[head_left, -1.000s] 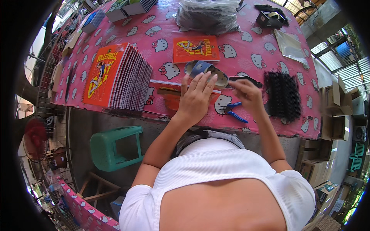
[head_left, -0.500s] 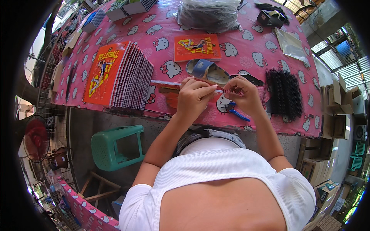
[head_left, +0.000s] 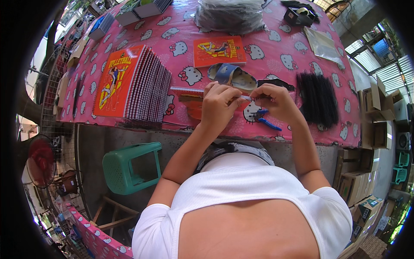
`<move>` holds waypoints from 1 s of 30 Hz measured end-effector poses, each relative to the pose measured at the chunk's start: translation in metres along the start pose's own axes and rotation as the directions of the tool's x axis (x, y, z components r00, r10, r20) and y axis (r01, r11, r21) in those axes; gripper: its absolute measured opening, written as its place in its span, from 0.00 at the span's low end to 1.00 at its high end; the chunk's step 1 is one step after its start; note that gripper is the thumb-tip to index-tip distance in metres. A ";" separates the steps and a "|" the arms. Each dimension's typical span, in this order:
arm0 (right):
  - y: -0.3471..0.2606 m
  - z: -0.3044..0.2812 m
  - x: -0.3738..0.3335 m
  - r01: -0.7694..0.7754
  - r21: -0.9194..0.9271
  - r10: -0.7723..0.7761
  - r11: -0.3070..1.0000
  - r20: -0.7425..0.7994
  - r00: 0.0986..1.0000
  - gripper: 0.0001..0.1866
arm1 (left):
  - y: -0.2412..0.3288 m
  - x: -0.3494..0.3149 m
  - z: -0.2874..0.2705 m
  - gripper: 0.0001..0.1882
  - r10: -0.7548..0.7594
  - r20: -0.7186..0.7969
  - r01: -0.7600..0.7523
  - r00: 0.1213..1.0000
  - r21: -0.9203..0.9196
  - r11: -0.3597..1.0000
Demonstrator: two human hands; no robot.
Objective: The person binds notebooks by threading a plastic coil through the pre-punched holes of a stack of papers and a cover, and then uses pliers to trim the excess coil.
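My left hand (head_left: 221, 102) is closed on an orange-covered notebook (head_left: 183, 90) near the table's front edge, its thumb and fingers pinching the right end of the bound edge. Close beside it, my right hand (head_left: 276, 102) has its fingers bent together in a pinch at that same end; what lies between them is too small to make out. Below the right hand lie blue-handled pliers (head_left: 269, 122). Just beyond the hands sits a blue and beige slipper (head_left: 233, 76). A bundle of black spiral binding coils (head_left: 317, 99) rests to the right.
A stack of orange spiral notebooks (head_left: 142, 86) stands at left. Another orange notebook (head_left: 220, 51) lies farther back, before a plastic-wrapped pile (head_left: 229, 16). A black tape dispenser (head_left: 298, 16) and clear plastic sleeve (head_left: 322, 43) are at back right. A green stool (head_left: 129, 166) stands below the table.
My right hand's fingers have curled in and shifted slightly. The reddish coil-like stretch seen at them before is no longer visible. My left hand stays at the notebook.
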State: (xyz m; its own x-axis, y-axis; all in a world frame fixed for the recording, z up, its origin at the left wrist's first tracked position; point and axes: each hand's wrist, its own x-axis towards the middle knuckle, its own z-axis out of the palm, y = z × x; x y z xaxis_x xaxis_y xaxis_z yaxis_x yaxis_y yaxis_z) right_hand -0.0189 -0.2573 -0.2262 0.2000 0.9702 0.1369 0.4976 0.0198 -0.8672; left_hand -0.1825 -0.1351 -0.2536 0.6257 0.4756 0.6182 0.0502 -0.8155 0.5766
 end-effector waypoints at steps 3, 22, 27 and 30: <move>-0.010 0.004 -0.001 -0.045 0.020 0.045 0.999 0.021 0.999 0.12 | 0.001 0.000 -0.004 0.10 0.003 -0.030 0.000 1.000 0.118 0.993; -0.016 0.029 0.003 -0.050 -0.348 0.004 0.936 -0.132 0.991 0.09 | -0.007 -0.006 -0.012 0.09 -0.053 0.005 0.052 0.999 0.145 0.988; -0.014 0.025 0.009 0.020 -0.357 -0.087 0.934 -0.173 0.981 0.10 | -0.007 -0.003 -0.012 0.10 -0.082 0.018 0.078 0.997 0.164 0.983; -0.007 0.014 0.010 -0.112 -0.262 0.107 0.959 -0.034 0.994 0.12 | -0.008 -0.001 -0.014 0.11 -0.094 0.044 0.086 0.995 0.152 0.985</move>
State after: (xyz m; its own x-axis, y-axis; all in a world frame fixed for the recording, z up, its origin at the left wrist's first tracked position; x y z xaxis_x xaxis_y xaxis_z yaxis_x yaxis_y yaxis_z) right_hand -0.0322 -0.2443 -0.2254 0.2809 0.9579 0.0596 0.6754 -0.1532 -0.7213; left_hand -0.1947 -0.1247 -0.2509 0.6522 0.5347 0.5373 0.2213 -0.8122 0.5397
